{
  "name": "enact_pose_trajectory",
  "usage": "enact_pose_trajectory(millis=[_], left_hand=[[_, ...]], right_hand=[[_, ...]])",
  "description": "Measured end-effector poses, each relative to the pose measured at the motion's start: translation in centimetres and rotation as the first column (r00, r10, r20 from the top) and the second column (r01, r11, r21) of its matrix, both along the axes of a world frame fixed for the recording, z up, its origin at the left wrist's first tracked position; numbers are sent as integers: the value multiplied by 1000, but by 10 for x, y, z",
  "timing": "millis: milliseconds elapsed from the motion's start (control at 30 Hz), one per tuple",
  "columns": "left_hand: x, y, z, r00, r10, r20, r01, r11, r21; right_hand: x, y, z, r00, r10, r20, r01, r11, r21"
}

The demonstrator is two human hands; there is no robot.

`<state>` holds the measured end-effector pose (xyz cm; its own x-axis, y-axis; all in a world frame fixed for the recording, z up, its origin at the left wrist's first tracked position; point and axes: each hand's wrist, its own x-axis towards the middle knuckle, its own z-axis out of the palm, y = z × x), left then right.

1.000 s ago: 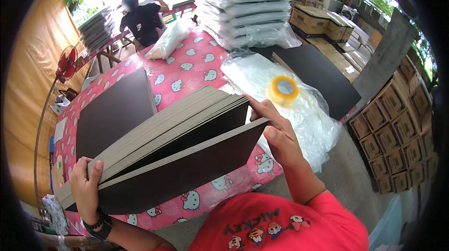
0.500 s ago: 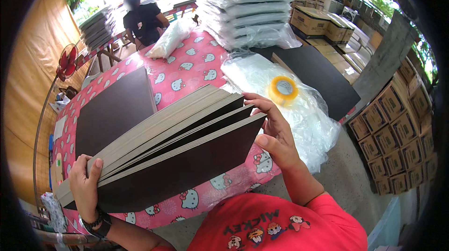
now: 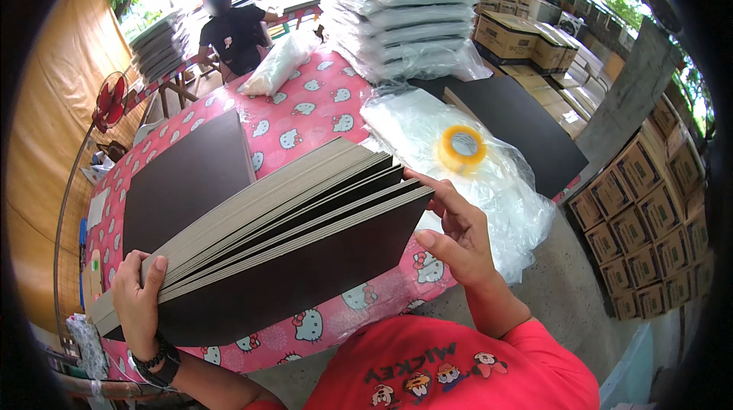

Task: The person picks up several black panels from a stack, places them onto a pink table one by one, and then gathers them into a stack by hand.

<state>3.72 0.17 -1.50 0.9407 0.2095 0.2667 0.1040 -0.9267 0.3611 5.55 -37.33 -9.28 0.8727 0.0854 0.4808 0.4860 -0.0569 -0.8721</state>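
A thick stack of black boards with grey cut edges (image 3: 298, 257) stands tilted on its long side at the near edge of the table, its sheets fanned apart toward the right. My left hand (image 3: 139, 295) clasps the left end, thumb on the front and fingers over the top edge. At the upper right corner my right hand (image 3: 462, 230) has its fingers curled on the sheet edges, the thumb lower by the front board's side edge. Behind lies another pile of black boards (image 3: 187, 181). A roll of clear tape (image 3: 463, 146) rests on clear plastic bags (image 3: 496, 215) at right.
A pink patterned cloth (image 3: 305, 116) covers the table. Plastic-wrapped packs (image 3: 405, 17) are stacked at the back, near a white bag (image 3: 279, 62). More black board (image 3: 527, 131) lies at right. Cartons (image 3: 649, 219) stand beyond. A person in black (image 3: 233, 36) sits behind; a red fan (image 3: 111, 101) stands left.
My right hand has shifted slightly right and down along the sheet edges, and the gaps between the boards have changed. My left hand stays put. The person behind has moved their arms.
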Motion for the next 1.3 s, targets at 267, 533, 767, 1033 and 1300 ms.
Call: enact_pose_trajectory(millis=[267,533,767,1033,1300], left_hand=[[-1,-1,0,1000,-11,16,12,1000,-23],[0,-1,-2,997,-34,63,33,999,2],[0,-1,-2,997,-30,66,31,1000,0],[-1,-2,0,999,-28,45,28,1000,-7],[1,-2,-3,999,-26,45,26,1000,6]], right_hand=[[14,1,6,997,59,58,-63,995,75],[20,5,12,990,138,-24,-136,987,86],[21,4,9,986,168,-7,-165,976,140],[21,13,5,980,200,-9,-189,941,281],[23,4,7,961,271,-49,-252,937,244]])
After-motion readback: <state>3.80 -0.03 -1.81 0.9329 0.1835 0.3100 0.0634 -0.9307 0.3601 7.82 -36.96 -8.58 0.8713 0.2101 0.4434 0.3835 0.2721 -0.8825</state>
